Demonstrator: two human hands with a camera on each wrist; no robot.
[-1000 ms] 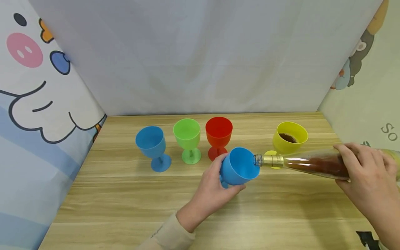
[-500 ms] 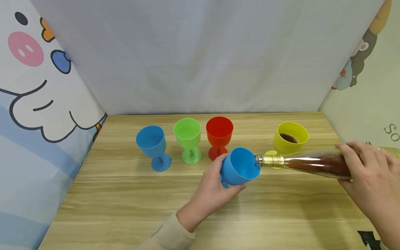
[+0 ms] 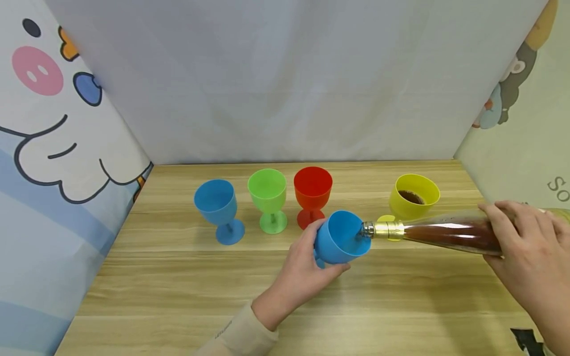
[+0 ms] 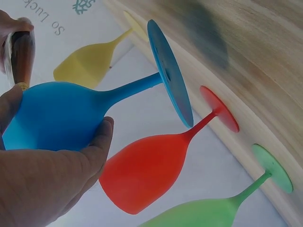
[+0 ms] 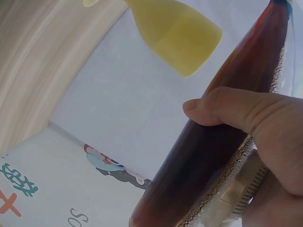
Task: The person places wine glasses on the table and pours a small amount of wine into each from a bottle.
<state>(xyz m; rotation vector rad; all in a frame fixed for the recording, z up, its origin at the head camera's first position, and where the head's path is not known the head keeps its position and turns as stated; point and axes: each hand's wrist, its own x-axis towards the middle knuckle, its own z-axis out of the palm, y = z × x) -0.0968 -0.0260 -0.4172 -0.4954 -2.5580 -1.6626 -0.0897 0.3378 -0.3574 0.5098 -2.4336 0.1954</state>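
Note:
My left hand grips a blue goblet round its bowl and tilts it toward the bottle. In the left wrist view the goblet's foot hangs clear of the wooden table. My right hand holds a glass bottle of dark reddish-brown liquid nearly level. Its gold-collared neck points left, with the mouth just inside the blue goblet's rim. Liquid shows dark at the mouth, with a faint streak below it inside the bowl. Bubbles line one side of the bottle in the right wrist view.
Behind the hands stand another blue goblet, a green goblet and a red goblet. A yellow goblet with dark liquid stands beyond the bottle. Cloth walls enclose the wooden table at the back and sides.
The liquid in the bottle has run forward into the neck and reached the mouth, which looks darker now. The left hand and its goblet have hardly moved.

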